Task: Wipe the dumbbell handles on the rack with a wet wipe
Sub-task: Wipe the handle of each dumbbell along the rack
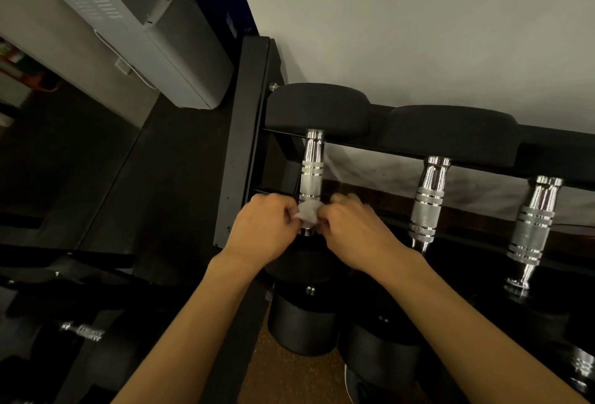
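Observation:
Three black dumbbells with chrome handles lie side by side on the top tier of a black rack. The leftmost handle has a white wet wipe wrapped round its near end. My left hand pinches the wipe from the left, and my right hand pinches it from the right, fingers curled. The middle handle and the right handle are bare and untouched.
More black dumbbells sit on the lower tier below my arms. A second rack with a small dumbbell stands at lower left. A white wall lies right behind the rack, and a grey-white unit stands upper left.

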Motion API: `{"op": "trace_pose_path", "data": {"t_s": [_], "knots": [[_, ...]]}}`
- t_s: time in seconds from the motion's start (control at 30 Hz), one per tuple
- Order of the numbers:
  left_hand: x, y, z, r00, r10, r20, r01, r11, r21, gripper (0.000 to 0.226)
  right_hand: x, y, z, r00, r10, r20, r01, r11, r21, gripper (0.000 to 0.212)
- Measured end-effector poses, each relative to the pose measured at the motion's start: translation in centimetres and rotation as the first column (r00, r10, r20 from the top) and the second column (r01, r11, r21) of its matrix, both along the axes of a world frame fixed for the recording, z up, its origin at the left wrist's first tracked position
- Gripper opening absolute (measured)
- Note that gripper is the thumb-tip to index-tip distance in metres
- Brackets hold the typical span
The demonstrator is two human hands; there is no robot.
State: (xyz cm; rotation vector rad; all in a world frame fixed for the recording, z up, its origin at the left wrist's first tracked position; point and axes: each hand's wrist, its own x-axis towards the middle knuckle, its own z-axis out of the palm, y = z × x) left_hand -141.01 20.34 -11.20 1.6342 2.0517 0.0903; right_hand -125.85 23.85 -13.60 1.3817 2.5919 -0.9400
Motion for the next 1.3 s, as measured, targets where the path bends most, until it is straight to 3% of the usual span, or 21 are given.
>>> {"op": "trace_pose_path", "data": {"t_s": [0.17, 0.3, 0.43, 0.47, 0.53, 0.6, 0.7, 0.73, 0.8, 0.87, 0.97, 1.03, 1.1, 1.2, 1.3], "knots": [[1.5, 0.0, 0.3, 0.973, 0.196, 0.121, -0.217, 0.955, 0.2, 0.012, -0.6, 0.5, -0.2, 0.912, -0.344, -0.224, 0.31, 0.935, -0.175, 0.016], [3.2, 0.7, 0.8, 0.906, 0.276, 0.322, -0.369, 0.887, 0.278, 0.014, -1.0, 1.5, 0.6, 0.725, -0.559, -0.402, 0.46, 0.827, -0.322, 0.025], [4.2, 0.7, 0.8, 0.829, 0.311, 0.464, -0.48, 0.821, 0.308, 0.02, -1.4, 1.5, 0.4, 0.542, -0.676, -0.499, 0.495, 0.737, -0.46, 0.011], [4.4, 0.7, 0.7, 0.806, 0.327, 0.494, -0.512, 0.803, 0.304, 0.024, -1.4, 1.3, 0.3, 0.476, -0.714, -0.513, 0.488, 0.7, -0.521, 0.013], [4.5, 0.7, 0.6, 0.76, 0.349, 0.548, -0.567, 0.769, 0.296, 0.03, -1.3, 1.2, 0.6, 0.262, -0.818, -0.512, 0.449, 0.573, -0.686, 0.029], [4.5, 0.9, 0.7, 0.711, 0.352, 0.608, -0.612, 0.736, 0.29, 0.033, -1.4, 1.6, 0.9, 0.048, -0.884, -0.466, 0.408, 0.443, -0.798, 0.03], [4.1, 1.2, 0.9, 0.636, 0.337, 0.694, -0.659, 0.706, 0.261, 0.036, -2.1, 2.4, 1.5, -0.142, -0.877, -0.459, 0.329, 0.396, -0.857, 0.035], [3.9, 1.3, 0.8, 0.648, 0.345, 0.679, -0.639, 0.731, 0.239, 0.035, -2.3, 2.4, 1.7, -0.162, -0.863, -0.479, 0.318, 0.413, -0.853, 0.036], [3.4, 1.2, 0.5, 0.721, 0.372, 0.584, -0.551, 0.82, 0.158, 0.026, -2.3, 1.7, 1.3, -0.114, -0.85, -0.514, 0.355, 0.448, -0.82, 0.039], [3.2, 1.2, 0.4, 0.778, 0.361, 0.514, -0.472, 0.876, 0.101, 0.015, -1.9, 0.5, 0.4, 0.025, -0.851, -0.525, 0.41, 0.488, -0.771, 0.041], [3.0, 1.4, 0.3, 0.8, 0.363, 0.478, -0.476, 0.868, 0.138, 0.014, -1.5, -0.8, -0.7, 0.268, -0.808, -0.524, 0.371, 0.589, -0.718, 0.023], [3.2, 1.4, 0.3, 0.8, 0.374, 0.469, -0.506, 0.842, 0.19, 0.017, -1.4, -0.8, -0.7, 0.341, -0.761, -0.551, 0.411, 0.648, -0.641, 0.019], [3.3, 1.4, 0.3, 0.806, 0.373, 0.46, -0.519, 0.819, 0.246, 0.017, -1.1, -0.4, -0.3, 0.336, -0.742, -0.58, 0.498, 0.663, -0.559, 0.024], [3.6, 1.2, 0.7, 0.79, 0.366, 0.492, -0.547, 0.784, 0.295, 0.014, -1.0, 0.4, 0.3, 0.214, -0.764, -0.608, 0.558, 0.607, -0.566, 0.018], [4.4, 1.8, 1.5, 0.717, 0.356, 0.6, -0.623, 0.714, 0.321, 0.017, -1.5, 1.2, 1.2, 0.1, -0.738, -0.668, 0.554, 0.599, -0.578, 0.021]]}}
